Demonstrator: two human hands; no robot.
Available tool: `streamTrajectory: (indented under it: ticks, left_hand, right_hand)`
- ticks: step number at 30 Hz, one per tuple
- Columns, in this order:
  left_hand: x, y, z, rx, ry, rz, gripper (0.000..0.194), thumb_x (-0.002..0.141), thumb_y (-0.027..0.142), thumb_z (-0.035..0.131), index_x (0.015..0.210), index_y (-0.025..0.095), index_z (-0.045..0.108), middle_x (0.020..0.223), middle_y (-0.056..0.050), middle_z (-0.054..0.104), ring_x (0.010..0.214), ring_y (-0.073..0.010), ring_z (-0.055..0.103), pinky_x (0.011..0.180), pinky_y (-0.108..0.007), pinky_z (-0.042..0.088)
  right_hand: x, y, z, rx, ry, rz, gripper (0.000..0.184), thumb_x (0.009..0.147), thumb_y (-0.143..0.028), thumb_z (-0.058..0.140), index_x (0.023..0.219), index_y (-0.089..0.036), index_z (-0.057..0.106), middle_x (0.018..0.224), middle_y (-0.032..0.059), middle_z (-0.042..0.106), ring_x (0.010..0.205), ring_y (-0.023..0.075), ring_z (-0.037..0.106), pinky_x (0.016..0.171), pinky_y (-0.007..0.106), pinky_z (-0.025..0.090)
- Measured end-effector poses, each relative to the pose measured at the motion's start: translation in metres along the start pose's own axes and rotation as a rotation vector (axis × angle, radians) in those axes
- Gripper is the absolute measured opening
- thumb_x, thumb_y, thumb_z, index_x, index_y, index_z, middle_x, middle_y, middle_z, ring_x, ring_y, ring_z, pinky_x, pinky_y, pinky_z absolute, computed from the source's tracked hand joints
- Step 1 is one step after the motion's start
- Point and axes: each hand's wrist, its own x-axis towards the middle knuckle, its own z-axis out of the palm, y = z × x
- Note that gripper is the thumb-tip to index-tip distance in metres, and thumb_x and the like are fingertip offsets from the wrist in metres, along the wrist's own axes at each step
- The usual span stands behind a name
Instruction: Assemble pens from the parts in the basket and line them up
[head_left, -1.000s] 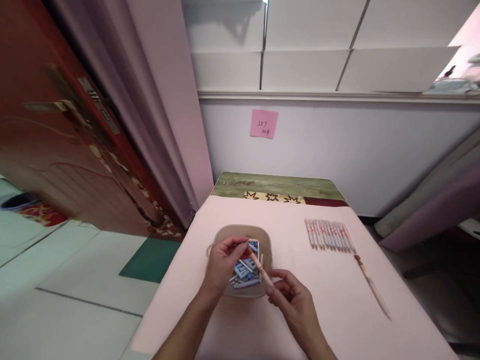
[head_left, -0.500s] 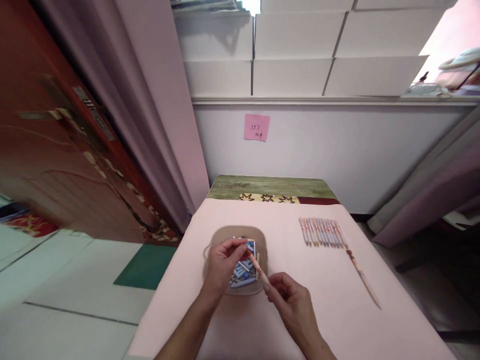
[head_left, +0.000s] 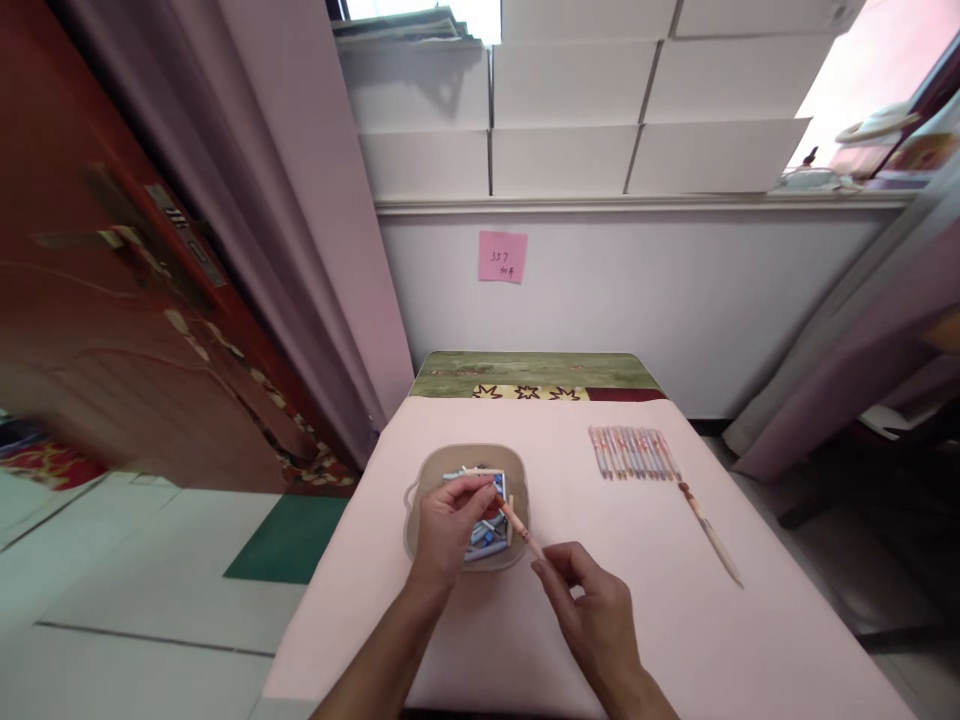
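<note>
Between my two hands is a slim peach-coloured pen with a brownish-orange top, held at a slant. My left hand pinches its upper end over the tub. The fingers of my right hand are closed round its lower end, beside the tub's right edge. Beneath my left hand stands a beige plastic tub holding many blue, white and cream pen parts. On the right lie a row of patterned pens and one single pen with a brown top, set at an angle below the row.
A pale pink cloth covers the table, whose green patterned far end meets the wall. A pink note is stuck there under white boxes. To the left are a purple curtain and a red-brown door.
The camera view has shifted a little, moving the tub and the pens slightly up and left in the picture. Both hands keep hold of the same pen.
</note>
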Motion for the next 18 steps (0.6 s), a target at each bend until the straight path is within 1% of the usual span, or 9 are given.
streamTrajectory:
  ticks: [5, 8, 10, 13, 16, 18]
  left_hand:
    - [-0.010, -0.007, 0.001, -0.024, -0.005, -0.003, 0.021, 0.062, 0.027, 0.078, 0.077, 0.014, 0.075, 0.073, -0.005, 0.073, 0.066, -0.0189, 0.069, 0.066, -0.030, 0.059]
    - [-0.017, -0.015, 0.000, -0.036, -0.015, -0.017, 0.022, 0.061, 0.027, 0.079, 0.078, 0.015, 0.075, 0.073, -0.005, 0.073, 0.066, -0.0194, 0.069, 0.068, -0.031, 0.059]
    - [-0.022, -0.020, -0.001, -0.037, -0.022, -0.020, 0.022, 0.061, 0.028, 0.079, 0.078, 0.015, 0.075, 0.073, -0.005, 0.073, 0.067, -0.0198, 0.069, 0.068, -0.032, 0.059]
    - [-0.028, -0.026, -0.004, -0.018, -0.046, -0.012, 0.021, 0.063, 0.029, 0.078, 0.079, 0.015, 0.075, 0.072, -0.005, 0.073, 0.067, -0.0199, 0.068, 0.069, -0.033, 0.059]
    - [-0.034, -0.033, -0.005, -0.010, -0.082, 0.004, 0.021, 0.066, 0.030, 0.076, 0.081, 0.015, 0.074, 0.072, -0.005, 0.073, 0.068, -0.0193, 0.068, 0.070, -0.033, 0.058]
    - [-0.037, -0.037, -0.004, -0.028, -0.083, 0.009, 0.022, 0.066, 0.030, 0.076, 0.082, 0.015, 0.074, 0.072, -0.005, 0.072, 0.069, -0.0185, 0.067, 0.070, -0.032, 0.058]
  right_hand:
    - [-0.014, 0.005, 0.001, -0.036, 0.055, -0.047, 0.013, 0.081, -0.035, 0.065, 0.076, -0.023, 0.067, 0.066, 0.0013, 0.067, 0.056, 0.0156, 0.060, 0.058, 0.024, 0.041]
    - [-0.023, 0.006, -0.001, 0.003, 0.049, -0.012, 0.015, 0.080, -0.036, 0.066, 0.075, -0.022, 0.067, 0.065, 0.0018, 0.067, 0.056, 0.0155, 0.059, 0.058, 0.024, 0.041]
    - [-0.029, 0.007, -0.002, 0.063, 0.005, 0.046, 0.018, 0.080, -0.039, 0.065, 0.075, -0.021, 0.066, 0.065, 0.0021, 0.066, 0.055, 0.0152, 0.058, 0.056, 0.024, 0.041]
    - [-0.037, 0.010, -0.003, 0.197, -0.102, 0.176, 0.026, 0.082, -0.045, 0.062, 0.075, -0.019, 0.065, 0.064, 0.0028, 0.064, 0.057, 0.0154, 0.056, 0.053, 0.023, 0.040]
    - [-0.044, 0.014, -0.002, 0.401, -0.191, 0.323, 0.034, 0.080, -0.051, 0.061, 0.076, -0.018, 0.062, 0.064, 0.0031, 0.063, 0.060, 0.0163, 0.057, 0.056, 0.024, 0.044]
    - [-0.047, 0.016, 0.000, 0.509, -0.233, 0.372, 0.035, 0.080, -0.052, 0.062, 0.078, -0.017, 0.060, 0.065, 0.0032, 0.063, 0.063, 0.0168, 0.058, 0.059, 0.025, 0.046]
